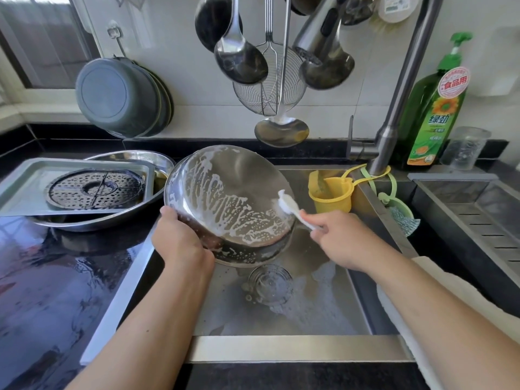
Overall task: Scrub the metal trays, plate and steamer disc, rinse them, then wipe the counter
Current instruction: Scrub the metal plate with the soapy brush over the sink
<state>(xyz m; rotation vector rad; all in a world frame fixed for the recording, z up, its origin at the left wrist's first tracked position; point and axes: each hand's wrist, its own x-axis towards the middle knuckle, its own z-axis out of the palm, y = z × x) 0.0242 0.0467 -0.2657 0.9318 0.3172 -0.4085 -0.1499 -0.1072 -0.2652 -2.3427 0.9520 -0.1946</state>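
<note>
A round metal plate [233,192], streaked with white foam, is tilted up over the sink [281,313]. My left hand [176,237] grips its lower left rim. My right hand [334,235] holds a white brush [289,206] whose foamy head touches the plate's right side. On the counter to the left, a rectangular metal tray [25,190] lies across a round metal basin [135,156]. A perforated steamer disc [95,190] rests in the tray.
Ladles and a wire skimmer [267,91] hang over the sink beside the faucet head [318,46]. A yellow strainer cup [332,192] hangs at the sink's right wall. A green detergent bottle [433,108] and a glass jar [464,147] stand at back right. The black counter [56,291] is wet.
</note>
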